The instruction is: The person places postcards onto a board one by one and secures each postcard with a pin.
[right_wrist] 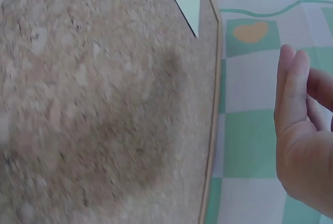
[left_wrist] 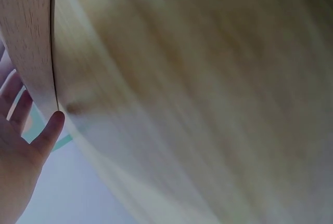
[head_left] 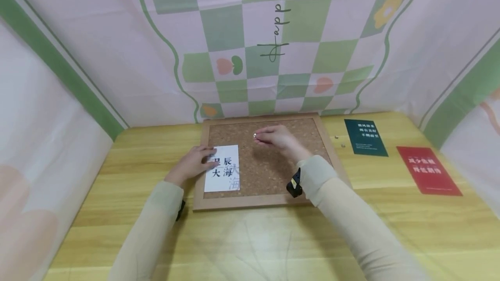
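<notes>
A broad strip of glossy wood-grain tabletop (head_left: 242, 242) runs before the wood-framed corkboard (head_left: 265, 177). The left hand (head_left: 191, 162), fingers loosely spread, rests on the left edge of a flat rectangular white card (head_left: 218, 183), just inside the frame's (head_left: 234, 204) left side. Speckled cork (right_wrist: 78, 104) stretches rightward; above it the right hand (head_left: 276, 138) pinches a small shiny pin (head_left: 254, 135). Behind hangs creased checkered fabric (head_left: 261, 16).
</notes>
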Tool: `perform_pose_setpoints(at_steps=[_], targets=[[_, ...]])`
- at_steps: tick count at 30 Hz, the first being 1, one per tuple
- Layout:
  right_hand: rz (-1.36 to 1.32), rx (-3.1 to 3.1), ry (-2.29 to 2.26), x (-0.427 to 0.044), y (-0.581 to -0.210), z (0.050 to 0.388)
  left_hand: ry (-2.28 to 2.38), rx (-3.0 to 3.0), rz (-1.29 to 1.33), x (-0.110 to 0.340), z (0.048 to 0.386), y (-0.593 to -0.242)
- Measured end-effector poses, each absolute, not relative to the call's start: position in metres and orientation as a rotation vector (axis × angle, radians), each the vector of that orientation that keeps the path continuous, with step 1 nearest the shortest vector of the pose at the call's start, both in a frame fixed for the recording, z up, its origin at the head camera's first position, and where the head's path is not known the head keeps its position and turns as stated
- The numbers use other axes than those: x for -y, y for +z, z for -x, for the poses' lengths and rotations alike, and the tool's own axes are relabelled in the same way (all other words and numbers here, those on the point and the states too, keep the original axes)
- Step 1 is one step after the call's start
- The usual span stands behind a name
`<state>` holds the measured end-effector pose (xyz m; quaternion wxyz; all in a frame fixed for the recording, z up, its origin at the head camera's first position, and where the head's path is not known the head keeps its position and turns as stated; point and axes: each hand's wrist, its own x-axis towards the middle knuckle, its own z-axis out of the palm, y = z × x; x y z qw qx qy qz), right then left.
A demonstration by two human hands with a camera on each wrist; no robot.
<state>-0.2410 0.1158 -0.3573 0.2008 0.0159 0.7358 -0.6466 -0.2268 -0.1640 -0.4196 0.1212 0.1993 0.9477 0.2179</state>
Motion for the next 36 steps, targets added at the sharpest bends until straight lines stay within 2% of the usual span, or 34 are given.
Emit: perform_pose_setpoints(at_steps=[18,36], targets=[[-0.111,-1.902,-1.905,-0.073,-0.394,0.237,0.642,-2.793,-0.603,0.164,0.228,-0.422],[-0.233,-1.847,-1.927,-0.051,-0.397,0.242,0.658,-2.809,-0.603,0.163,0.229,-0.425]])
